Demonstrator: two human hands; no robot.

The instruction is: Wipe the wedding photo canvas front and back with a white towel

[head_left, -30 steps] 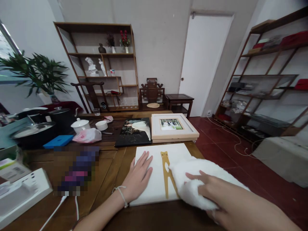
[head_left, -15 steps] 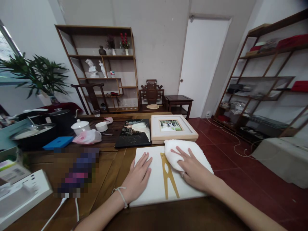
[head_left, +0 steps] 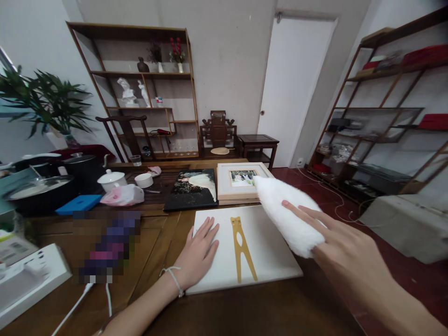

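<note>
A white canvas (head_left: 266, 247) with a gold clothespin shape (head_left: 241, 249) lies flat on the wooden table (head_left: 164, 233). My left hand (head_left: 199, 252) rests open, palm down, on the canvas's left part. My right hand (head_left: 336, 245) is raised above the canvas's right edge and holds a fluffy white cloth (head_left: 285, 212), with the fingers lying over its near end. The cloth hangs in the air, clear of the canvas.
Behind the canvas lie a dark painted panel (head_left: 192, 189) and a light framed photo (head_left: 240, 182). To the left stand pots (head_left: 42, 191), a white teapot (head_left: 112, 179), a pink bag (head_left: 122, 196), a blue box (head_left: 79, 204) and a white carton (head_left: 28, 280). Shelves line both walls.
My right hand wiped the cloth up the canvas from its near right corner to its far edge, then lifted it off to the right. My left hand stayed put.
</note>
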